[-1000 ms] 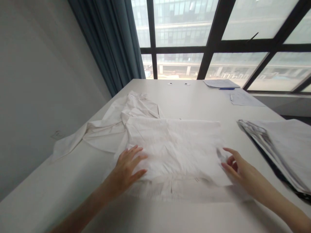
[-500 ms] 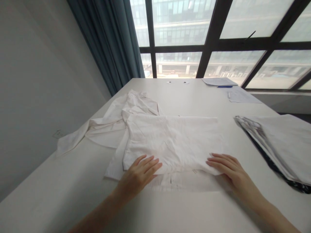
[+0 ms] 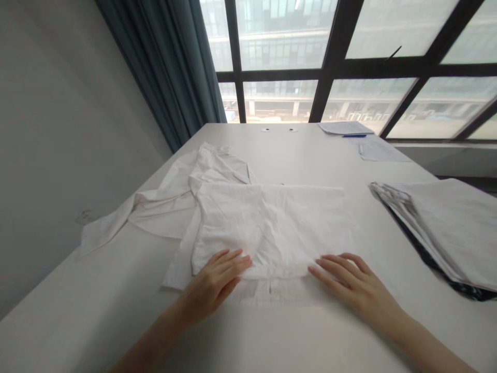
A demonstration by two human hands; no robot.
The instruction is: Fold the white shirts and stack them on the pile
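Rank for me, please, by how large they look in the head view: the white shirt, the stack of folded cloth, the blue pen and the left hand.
1. white shirt
2. stack of folded cloth, partly cut off at the frame edge
3. left hand, enlarged by nearness
4. blue pen, far away

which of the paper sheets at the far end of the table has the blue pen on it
The far sheet near the window; the blue pen lies along its near edge. The other sheet, closer and further right, has no pen.

Left hand (image 3: 217,280) and right hand (image 3: 349,285), both palm-down with fingers extended and slightly spread, fingertips angled toward each other; bare forearms enter from the lower edge.
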